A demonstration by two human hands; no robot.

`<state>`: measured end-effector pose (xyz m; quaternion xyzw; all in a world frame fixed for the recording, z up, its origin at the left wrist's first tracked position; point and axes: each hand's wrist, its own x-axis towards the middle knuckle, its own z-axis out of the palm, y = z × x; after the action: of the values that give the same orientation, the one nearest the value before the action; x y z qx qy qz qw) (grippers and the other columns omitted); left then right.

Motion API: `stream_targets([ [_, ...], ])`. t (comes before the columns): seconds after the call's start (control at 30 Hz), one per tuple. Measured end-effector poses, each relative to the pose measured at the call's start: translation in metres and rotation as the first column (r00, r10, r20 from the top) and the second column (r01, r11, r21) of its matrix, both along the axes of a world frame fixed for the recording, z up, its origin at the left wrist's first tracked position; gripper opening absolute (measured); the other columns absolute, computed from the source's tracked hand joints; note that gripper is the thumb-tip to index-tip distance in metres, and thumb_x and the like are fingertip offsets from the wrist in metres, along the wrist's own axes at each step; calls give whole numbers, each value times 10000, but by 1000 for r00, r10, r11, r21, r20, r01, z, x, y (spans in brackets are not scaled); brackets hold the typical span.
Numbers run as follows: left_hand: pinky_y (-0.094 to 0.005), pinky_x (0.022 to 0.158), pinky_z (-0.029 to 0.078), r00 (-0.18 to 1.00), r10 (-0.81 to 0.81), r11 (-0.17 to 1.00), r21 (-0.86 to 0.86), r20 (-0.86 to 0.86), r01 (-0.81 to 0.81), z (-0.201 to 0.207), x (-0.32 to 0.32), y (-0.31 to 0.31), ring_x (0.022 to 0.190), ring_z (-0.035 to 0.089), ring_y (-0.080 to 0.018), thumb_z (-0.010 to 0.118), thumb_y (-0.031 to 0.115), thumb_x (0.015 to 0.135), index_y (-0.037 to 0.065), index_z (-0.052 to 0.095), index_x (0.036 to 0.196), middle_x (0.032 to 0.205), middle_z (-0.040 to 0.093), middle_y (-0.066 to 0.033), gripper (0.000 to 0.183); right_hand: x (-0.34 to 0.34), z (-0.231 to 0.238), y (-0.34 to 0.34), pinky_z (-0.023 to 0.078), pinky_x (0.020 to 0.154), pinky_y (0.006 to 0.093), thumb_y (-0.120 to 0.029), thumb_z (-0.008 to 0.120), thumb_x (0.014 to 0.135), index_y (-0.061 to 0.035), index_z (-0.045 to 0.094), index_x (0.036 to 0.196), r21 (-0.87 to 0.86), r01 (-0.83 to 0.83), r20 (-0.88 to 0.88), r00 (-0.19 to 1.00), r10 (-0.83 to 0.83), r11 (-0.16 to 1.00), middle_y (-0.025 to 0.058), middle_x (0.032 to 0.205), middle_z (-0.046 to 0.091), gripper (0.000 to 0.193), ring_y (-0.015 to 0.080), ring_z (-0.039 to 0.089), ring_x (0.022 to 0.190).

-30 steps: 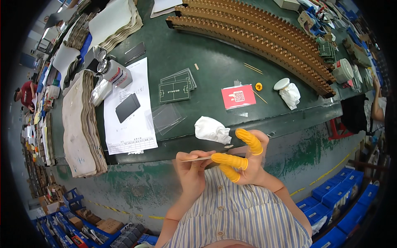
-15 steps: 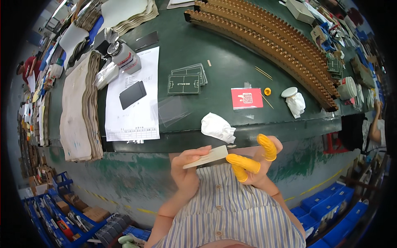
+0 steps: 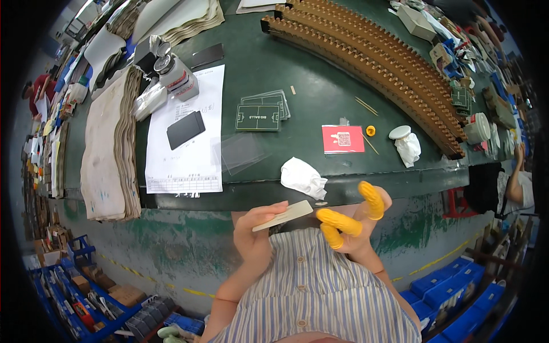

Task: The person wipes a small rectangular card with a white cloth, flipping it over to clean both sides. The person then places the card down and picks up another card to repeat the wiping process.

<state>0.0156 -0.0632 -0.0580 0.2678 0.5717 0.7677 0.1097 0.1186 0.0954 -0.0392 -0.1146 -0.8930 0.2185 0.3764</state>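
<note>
My left hand [image 3: 253, 231] is closed on a thin, pale rectangular plate [image 3: 286, 215], held tilted in front of my striped shirt, just off the table's near edge. Yellow finger cots [image 3: 342, 222] cover the thumb and two fingers of my right hand [image 3: 366, 237]. That hand is open, fingers apart and nothing between them, a small gap to the right of the plate. Beyond both hands, a crumpled white cloth [image 3: 303, 178] lies at the table's edge.
On the green table [image 3: 274, 151] lie green cards [image 3: 258, 118], clear sheets [image 3: 240, 153], a red card [image 3: 343, 139], toothpicks [image 3: 366, 105] and a cloth-wrapped bundle [image 3: 407, 147]. A printed paper [image 3: 197, 163] bears dark cards [image 3: 186, 130] and a bottle [image 3: 177, 80]. Long slotted wooden racks [image 3: 366, 74] stand behind.
My right hand has drawn a little away from the plate, widening the gap. The left hand keeps the plate in nearly the same place. The whole view has shifted slightly.
</note>
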Motion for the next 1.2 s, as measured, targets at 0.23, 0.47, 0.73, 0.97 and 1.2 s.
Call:
stream_targets([
  [0.23,-413,842,525,996,20,1000,4,84,-21,-2,0,-1,959,631,-359,482,32,939,16,474,971,999,618,-239,37,-8,-1,17,288,950,397,-349,686,723,-232,696,1054,49,111,-37,993,-109,993,115,1340,419,351,309,334,1130],
  [0.47,-389,834,529,971,65,998,-18,231,-63,12,4,3,920,648,-326,525,-4,906,19,474,930,921,633,-187,60,-39,-7,68,156,1029,466,-388,632,795,-141,663,1086,160,307,250,907,-339,938,179,1397,372,382,355,276,1238],
  [0.73,-382,832,531,985,32,999,-46,168,-24,10,2,5,920,650,-322,537,22,908,18,474,938,934,633,-189,70,-47,-13,70,167,1033,471,-438,634,779,-178,695,1023,188,244,256,923,-287,951,146,1402,390,362,326,304,1241],
  [0.97,-368,851,527,993,-15,1000,-14,114,16,6,-1,4,977,631,-310,481,-12,927,1,510,954,1011,629,-210,41,-48,-16,70,166,1046,453,-436,635,777,-178,698,1010,212,214,287,919,-270,954,123,1423,374,354,306,303,1248],
  [1.2,-381,859,513,998,-26,1000,-12,51,27,3,-4,2,980,630,-325,508,-20,908,5,531,962,1023,637,-214,63,-50,-14,67,167,1040,447,-421,660,755,-181,699,1016,194,232,306,909,-284,953,116,1420,379,357,297,292,1258],
])
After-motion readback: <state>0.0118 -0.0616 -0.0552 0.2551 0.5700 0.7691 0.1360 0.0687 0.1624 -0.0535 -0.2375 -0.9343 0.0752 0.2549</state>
